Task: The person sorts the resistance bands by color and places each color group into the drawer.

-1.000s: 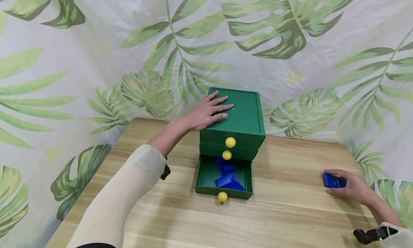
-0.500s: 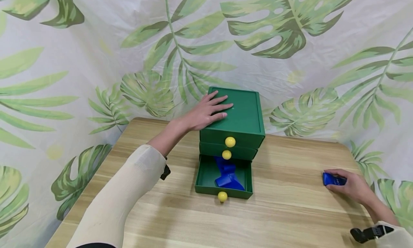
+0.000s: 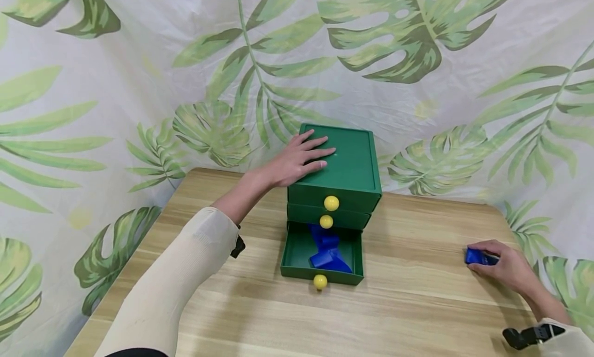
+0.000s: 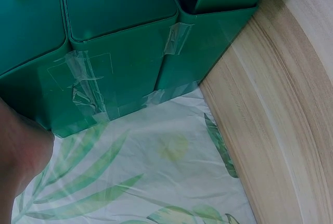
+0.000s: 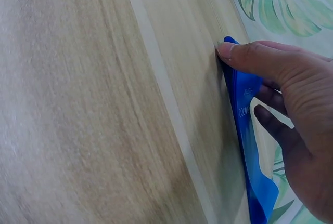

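Observation:
My left hand (image 3: 297,161) rests with spread fingers on the left part of the top of a green three-drawer box (image 3: 348,161). The box's lowest drawer (image 3: 297,272) is pulled out, and a crumpled blue ribbon (image 3: 329,258) lies inside. At the right of the table, my right hand (image 3: 508,266) pinches a folded strip of blue ribbon (image 5: 247,109) between thumb and fingers. Small white print shows on the strip in the right wrist view, and its lower end hangs loosely. In the left wrist view, only a part of my left hand (image 4: 23,151) shows beside the box.
Yellow round knobs (image 3: 331,203) stick out from the drawer fronts. Clear tape (image 4: 86,89) runs over the seams on the box's side. The wooden table (image 3: 408,315) ends at the right beyond my right hand, and a leaf-patterned cloth (image 3: 287,52) hangs behind it.
My right hand has turned slightly and shifted a little left, so less of the blue ribbon's printed face shows. The left hand and the drawer box stay as they were.

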A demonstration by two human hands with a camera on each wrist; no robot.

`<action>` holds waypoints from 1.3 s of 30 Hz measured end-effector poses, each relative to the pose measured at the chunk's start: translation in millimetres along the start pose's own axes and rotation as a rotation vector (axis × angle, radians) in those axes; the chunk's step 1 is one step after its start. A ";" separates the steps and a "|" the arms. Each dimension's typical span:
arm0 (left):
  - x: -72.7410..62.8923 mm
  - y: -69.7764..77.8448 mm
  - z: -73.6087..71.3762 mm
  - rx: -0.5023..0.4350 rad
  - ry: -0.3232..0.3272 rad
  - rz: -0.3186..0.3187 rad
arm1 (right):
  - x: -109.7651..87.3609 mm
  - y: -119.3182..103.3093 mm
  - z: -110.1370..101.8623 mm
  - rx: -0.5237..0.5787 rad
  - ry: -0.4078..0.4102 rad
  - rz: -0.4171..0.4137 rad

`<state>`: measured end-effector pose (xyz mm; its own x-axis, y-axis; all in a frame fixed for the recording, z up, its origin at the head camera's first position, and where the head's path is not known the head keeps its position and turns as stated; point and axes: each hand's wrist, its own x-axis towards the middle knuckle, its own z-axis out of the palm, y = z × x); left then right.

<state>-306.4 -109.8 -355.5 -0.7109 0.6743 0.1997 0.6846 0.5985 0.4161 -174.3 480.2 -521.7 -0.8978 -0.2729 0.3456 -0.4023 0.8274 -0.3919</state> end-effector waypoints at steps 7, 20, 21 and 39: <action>0.3 -0.7 -0.4 0.006 -0.002 0.002 | -0.9 0.2 -1.3 -0.022 -0.034 0.019; 1.3 -3.0 1.9 -0.001 0.015 0.013 | -0.9 -5.3 -1.7 0.019 -0.037 0.077; 1.2 -3.2 1.9 0.000 0.016 0.013 | -0.2 -6.2 -2.1 0.030 -0.036 0.075; 0.1 -1.2 2.0 -0.011 0.020 0.009 | 11.2 -36.6 -18.2 0.276 -0.021 0.086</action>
<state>-307.0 -109.6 -357.7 -0.7081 0.6707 0.2208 0.6890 0.5879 0.4238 -166.4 455.7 -487.9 -0.9329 -0.2202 0.2848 -0.3559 0.6837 -0.6371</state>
